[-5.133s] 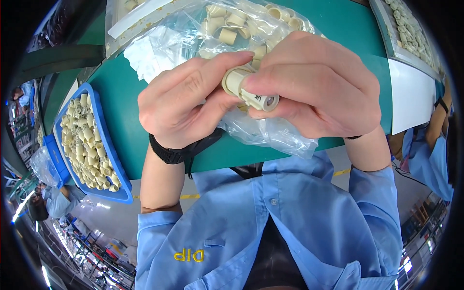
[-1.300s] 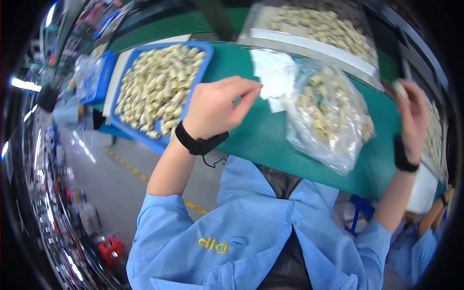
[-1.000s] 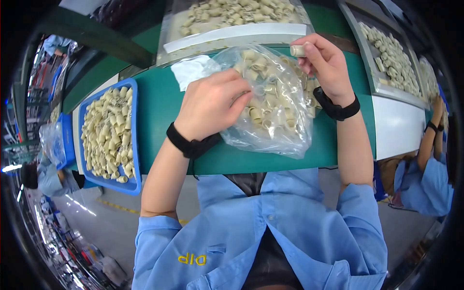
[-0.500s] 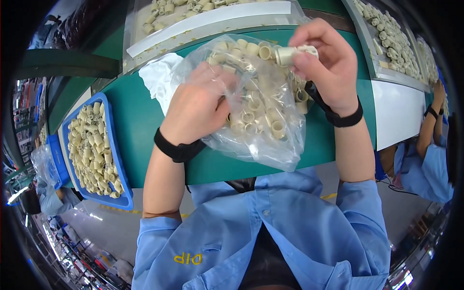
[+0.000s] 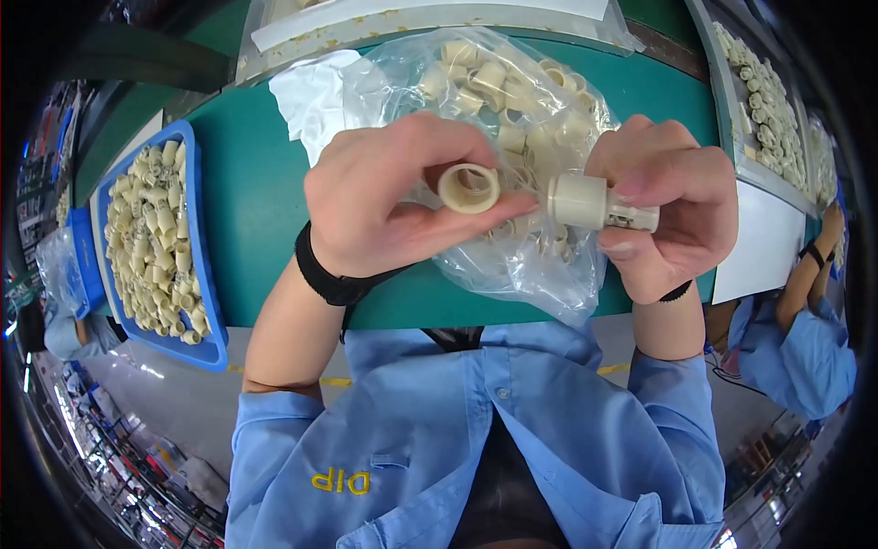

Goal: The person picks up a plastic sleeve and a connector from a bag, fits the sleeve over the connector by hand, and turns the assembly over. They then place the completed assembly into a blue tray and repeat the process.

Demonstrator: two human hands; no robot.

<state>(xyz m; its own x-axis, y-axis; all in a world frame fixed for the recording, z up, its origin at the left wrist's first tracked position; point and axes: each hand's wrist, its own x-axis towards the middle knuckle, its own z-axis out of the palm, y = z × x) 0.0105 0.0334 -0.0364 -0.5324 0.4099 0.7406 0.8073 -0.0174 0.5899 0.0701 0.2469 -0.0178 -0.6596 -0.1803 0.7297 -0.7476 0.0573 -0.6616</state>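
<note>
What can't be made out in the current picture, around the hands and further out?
All in the head view:
- Cream sleeve in the left hand: outer wall mostly covered by fingers.
- Cream socket in the right hand: its left end faces away from the camera.
- Clear bag: partly hidden behind both hands.
- Far tray: cut off by the top edge.
- Co-worker's hand: too small to read its grip.

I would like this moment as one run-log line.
left hand: holds cream ring | right hand: holds stepped cream part, apart from ring | clear bag: on green table
</note>
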